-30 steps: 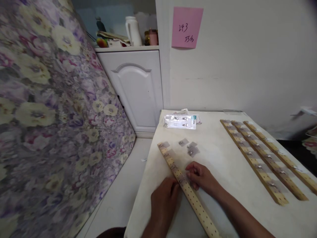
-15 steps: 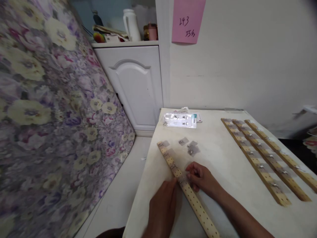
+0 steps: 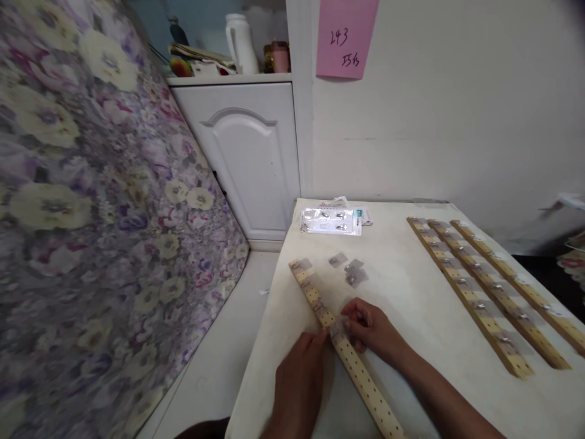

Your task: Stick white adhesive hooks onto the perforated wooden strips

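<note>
A pale yellow strip with rows of holes (image 3: 365,384) lies slantwise on the table in front of me. My left hand (image 3: 300,372) is closed at the strip's left edge, its fingertips pressed against it. From the other side my right hand (image 3: 372,329) pinches a small clear plastic square with a metal piece (image 3: 337,329), which lies across the strip. Several similar squares sit along the strip's far part. Beyond my right hand are loose clear squares with metal hooks (image 3: 356,274), some overlapping. The fingertips partly hide the contact points.
Three more strips (image 3: 475,296) bearing such squares lie side by side at the right. A clear blister pack (image 3: 331,221) rests at the table's back left. A floral curtain (image 3: 114,213) hangs left, beside a white cabinet (image 3: 249,164).
Both hands stay almost in place at the strip. My right fingers have shifted very slightly with the clear square. The view has moved a little.
</note>
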The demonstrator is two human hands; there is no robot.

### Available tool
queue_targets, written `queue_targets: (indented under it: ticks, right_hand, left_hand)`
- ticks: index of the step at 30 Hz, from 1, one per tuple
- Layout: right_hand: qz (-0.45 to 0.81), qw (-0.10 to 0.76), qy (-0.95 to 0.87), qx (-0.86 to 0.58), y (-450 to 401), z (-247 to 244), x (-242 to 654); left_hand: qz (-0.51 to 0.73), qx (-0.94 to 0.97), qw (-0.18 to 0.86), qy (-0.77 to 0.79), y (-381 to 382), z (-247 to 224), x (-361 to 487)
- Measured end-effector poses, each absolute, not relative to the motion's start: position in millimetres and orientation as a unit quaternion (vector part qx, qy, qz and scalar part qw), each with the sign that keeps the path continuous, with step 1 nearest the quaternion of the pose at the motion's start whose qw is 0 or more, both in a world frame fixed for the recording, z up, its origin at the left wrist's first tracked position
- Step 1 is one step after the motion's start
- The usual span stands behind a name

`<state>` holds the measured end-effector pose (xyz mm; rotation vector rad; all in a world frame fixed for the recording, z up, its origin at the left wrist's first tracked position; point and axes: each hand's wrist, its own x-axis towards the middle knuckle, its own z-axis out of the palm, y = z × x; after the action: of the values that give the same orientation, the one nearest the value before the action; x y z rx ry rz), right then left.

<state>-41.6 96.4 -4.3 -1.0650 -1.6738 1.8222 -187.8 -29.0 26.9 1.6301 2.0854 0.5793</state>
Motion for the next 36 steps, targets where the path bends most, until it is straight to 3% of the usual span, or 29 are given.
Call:
queue_targets:
  ticks: [24, 36]
  right_hand:
    - [0.658, 0.225, -0.606, -0.387, 95, -2, -42]
    - [0.650, 0.219, -0.614, -0.391, 95, -2, -42]
  left_hand:
    - [0.283, 0.588, 0.217, 0.726, -33, 15, -193]
    - [0.212, 0.566, 0.262, 0.753, -28, 30, -190]
